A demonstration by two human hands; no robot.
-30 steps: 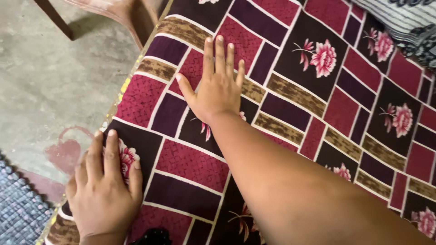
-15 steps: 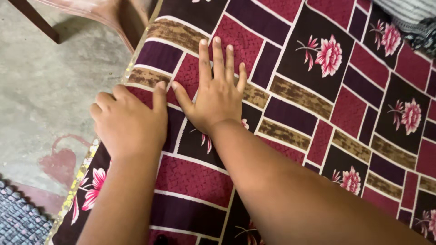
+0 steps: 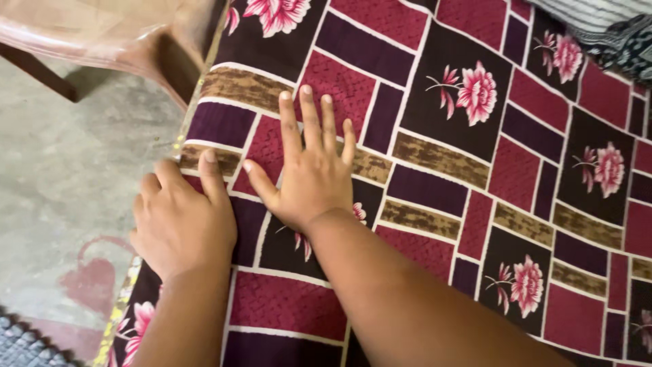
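Right hand pressed flat on the patterned bedspread, fingers spread wide, holding nothing. Left hand just beside it at the bedspread's left edge, fingers curled down, fingertips hidden over the border; grip hard to make out. Striped cloth cut off beyond the bedspread's far right corner. Plastic chair partly out of frame past its left edge, standing on grey concrete floor.

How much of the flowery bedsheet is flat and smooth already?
Done: the bedsheet looks flat across most of what shows. In hand: the right hand presses flat on it, and the left hand rests at its edge by the floor. Left: the far corner under a striped cloth can't be judged.
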